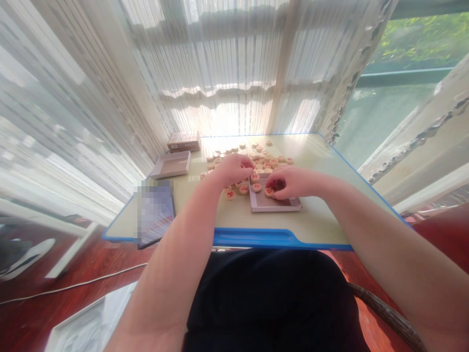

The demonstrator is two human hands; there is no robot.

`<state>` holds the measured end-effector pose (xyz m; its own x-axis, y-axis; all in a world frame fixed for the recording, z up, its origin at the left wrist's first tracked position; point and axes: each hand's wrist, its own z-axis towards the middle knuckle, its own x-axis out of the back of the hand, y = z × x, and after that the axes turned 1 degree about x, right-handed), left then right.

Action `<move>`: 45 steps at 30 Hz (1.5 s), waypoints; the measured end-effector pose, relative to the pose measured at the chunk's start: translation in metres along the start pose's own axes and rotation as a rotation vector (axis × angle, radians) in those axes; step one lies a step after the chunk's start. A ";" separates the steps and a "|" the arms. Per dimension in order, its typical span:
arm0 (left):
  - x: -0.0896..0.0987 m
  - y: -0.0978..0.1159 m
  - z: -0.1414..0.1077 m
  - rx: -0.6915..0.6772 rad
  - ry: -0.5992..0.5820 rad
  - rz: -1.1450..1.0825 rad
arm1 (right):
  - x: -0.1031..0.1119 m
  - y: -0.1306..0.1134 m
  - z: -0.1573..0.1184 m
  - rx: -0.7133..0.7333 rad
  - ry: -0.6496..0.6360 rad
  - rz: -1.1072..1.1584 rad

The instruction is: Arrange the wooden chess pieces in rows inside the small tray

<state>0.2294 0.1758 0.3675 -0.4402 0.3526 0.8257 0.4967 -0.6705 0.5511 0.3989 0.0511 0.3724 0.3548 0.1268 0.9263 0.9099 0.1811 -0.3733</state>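
My right hand reaches into a shallow cardboard box tray and pinches a round wooden xiangqi piece with a red character between thumb and fingers. To its left, two more red-marked pieces sit by the tray's left side. My left hand hovers over the scattered pieces just left of the tray, fingers curled together. Whatever its fingertips may hold is hidden. Loose xiangqi pieces lie below that hand, and a heap of several spreads behind the tray.
On the table's left are an open box lid, a closed box behind it, and a dark tablet-like device, partly blurred out. A blue pen groove runs along the front edge. Curtains hang beyond the table.
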 end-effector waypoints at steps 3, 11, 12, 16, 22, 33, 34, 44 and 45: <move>0.000 -0.001 0.000 -0.005 -0.003 -0.001 | -0.004 -0.001 0.002 -0.039 0.067 0.000; 0.000 -0.002 0.002 -0.038 -0.006 0.016 | -0.019 -0.012 0.011 0.014 0.325 -0.111; 0.000 -0.002 0.002 -0.038 -0.004 0.018 | -0.020 -0.012 0.012 0.015 0.334 -0.123; -0.001 -0.002 0.002 -0.032 -0.001 0.022 | -0.025 -0.011 0.015 -0.005 0.361 -0.168; 0.000 0.000 0.002 -0.008 -0.001 0.029 | -0.023 -0.010 0.016 -0.015 0.331 -0.150; 0.002 0.003 -0.001 -0.009 -0.011 0.040 | -0.019 -0.006 0.013 -0.056 0.215 -0.152; 0.002 0.004 -0.001 -0.011 -0.012 0.049 | -0.019 -0.005 0.013 -0.055 0.219 -0.154; 0.000 -0.006 0.006 0.021 0.081 0.092 | -0.020 -0.006 0.015 -0.002 0.220 -0.136; 0.001 -0.009 0.008 0.042 0.122 0.110 | -0.020 -0.006 0.015 -0.004 0.221 -0.128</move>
<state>0.2305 0.1874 0.3638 -0.4674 0.1948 0.8623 0.5768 -0.6720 0.4644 0.3832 0.0620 0.3550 0.2743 -0.1134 0.9549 0.9512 0.1777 -0.2521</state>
